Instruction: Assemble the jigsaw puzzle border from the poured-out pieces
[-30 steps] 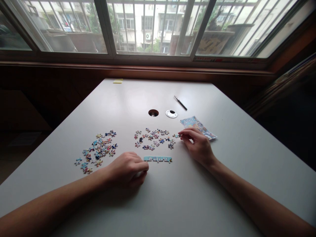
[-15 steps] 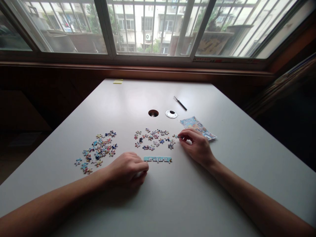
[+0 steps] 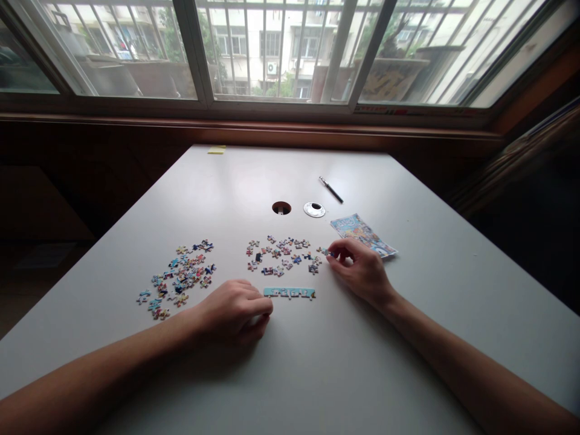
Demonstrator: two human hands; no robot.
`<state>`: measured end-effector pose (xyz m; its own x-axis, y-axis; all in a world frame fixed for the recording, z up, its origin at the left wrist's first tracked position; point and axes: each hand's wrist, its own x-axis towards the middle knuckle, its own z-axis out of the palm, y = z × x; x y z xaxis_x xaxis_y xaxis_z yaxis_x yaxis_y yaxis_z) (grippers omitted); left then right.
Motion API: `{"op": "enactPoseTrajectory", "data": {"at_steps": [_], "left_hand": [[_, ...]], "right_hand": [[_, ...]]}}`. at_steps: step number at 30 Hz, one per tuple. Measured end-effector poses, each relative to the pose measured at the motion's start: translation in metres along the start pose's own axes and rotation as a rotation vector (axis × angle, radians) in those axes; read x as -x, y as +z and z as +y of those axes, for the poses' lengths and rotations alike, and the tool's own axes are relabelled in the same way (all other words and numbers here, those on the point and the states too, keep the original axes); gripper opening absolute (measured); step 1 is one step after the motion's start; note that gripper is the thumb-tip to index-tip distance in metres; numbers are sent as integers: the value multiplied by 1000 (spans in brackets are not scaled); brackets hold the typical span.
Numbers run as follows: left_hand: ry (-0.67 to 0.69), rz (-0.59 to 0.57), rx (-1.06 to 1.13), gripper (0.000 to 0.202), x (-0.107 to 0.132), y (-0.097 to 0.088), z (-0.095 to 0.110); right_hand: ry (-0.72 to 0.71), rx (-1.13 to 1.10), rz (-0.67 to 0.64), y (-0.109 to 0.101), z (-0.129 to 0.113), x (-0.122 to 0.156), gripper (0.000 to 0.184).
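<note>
My right hand (image 3: 357,266) is at the right end of the middle group of puzzle pieces (image 3: 285,248), its thumb and forefinger pinched on a small puzzle piece (image 3: 330,254). My left hand (image 3: 238,308) rests on the table, fingers curled under, beside the left end of a joined puzzle strip (image 3: 290,292). Whatever those curled fingers may hold is hidden. The strip is light blue with a straight upper edge and a knobbed lower edge. A denser pile of loose pieces (image 3: 185,275) lies beyond my left forearm.
A colourful printed sheet (image 3: 357,229) lies just beyond my right hand. Farther back on the white table (image 3: 290,374) are a pen (image 3: 331,190), a round cable hole (image 3: 281,208), its silver cover (image 3: 314,209) and a yellow sticky note (image 3: 216,150). A window stands behind.
My right hand's fingers have shifted slightly at the piece they pinch. My left hand, the strip and the loose pieces look unmoved.
</note>
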<state>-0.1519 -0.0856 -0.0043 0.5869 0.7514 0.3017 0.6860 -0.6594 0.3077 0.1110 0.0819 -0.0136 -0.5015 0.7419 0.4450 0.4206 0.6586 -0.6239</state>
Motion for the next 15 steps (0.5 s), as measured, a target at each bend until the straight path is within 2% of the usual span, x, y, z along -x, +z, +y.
{"op": "enactPoseTrajectory", "data": {"at_steps": [15], "left_hand": [[2, 7, -5, 9, 0, 0, 1]], "right_hand": [[-66, -12, 10, 0, 1, -2, 17]]}}
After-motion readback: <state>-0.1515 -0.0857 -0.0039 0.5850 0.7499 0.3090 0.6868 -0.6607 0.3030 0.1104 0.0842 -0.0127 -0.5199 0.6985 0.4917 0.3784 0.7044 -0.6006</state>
